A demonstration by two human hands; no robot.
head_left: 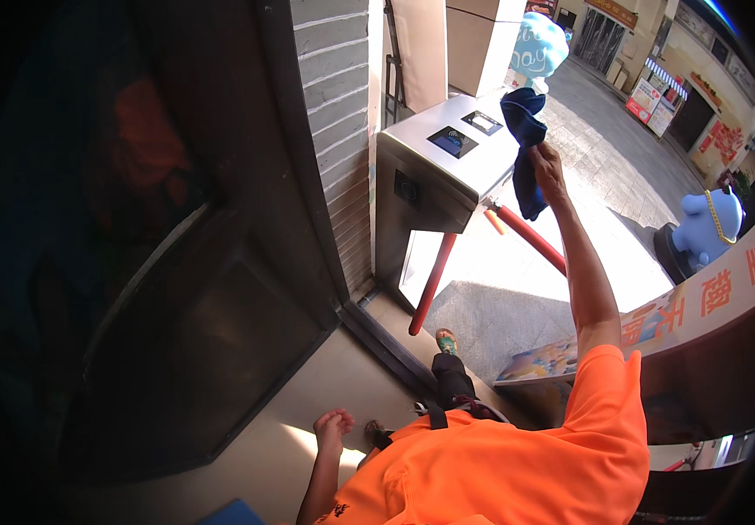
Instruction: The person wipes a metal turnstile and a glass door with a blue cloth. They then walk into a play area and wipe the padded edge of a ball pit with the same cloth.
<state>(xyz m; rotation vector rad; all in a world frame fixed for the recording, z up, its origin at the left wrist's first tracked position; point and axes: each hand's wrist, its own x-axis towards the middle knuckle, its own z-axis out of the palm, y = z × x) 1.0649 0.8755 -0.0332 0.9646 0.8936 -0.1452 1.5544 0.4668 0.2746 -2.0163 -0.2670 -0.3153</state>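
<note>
My right arm reaches forward, and my right hand (548,172) is closed on a dark blue cloth (528,140) bunched at its middle. One part of the cloth sticks up above my fingers and another hangs below them. Just left of the cloth stands a metal turnstile cabinet (434,144), with dark panels on its sloping top. I cannot tell if the cloth touches it. Low on the left, my left hand (333,426) hangs beside my body with its fingers curled in, and nothing shows in it.
Red turnstile bars (530,238) jut from the cabinet across the passage. A dark door (211,350) fills the left. At right are a curved printed panel (657,324) and a blue figure (710,226) on a black base. A sunlit paved street (600,122) lies beyond.
</note>
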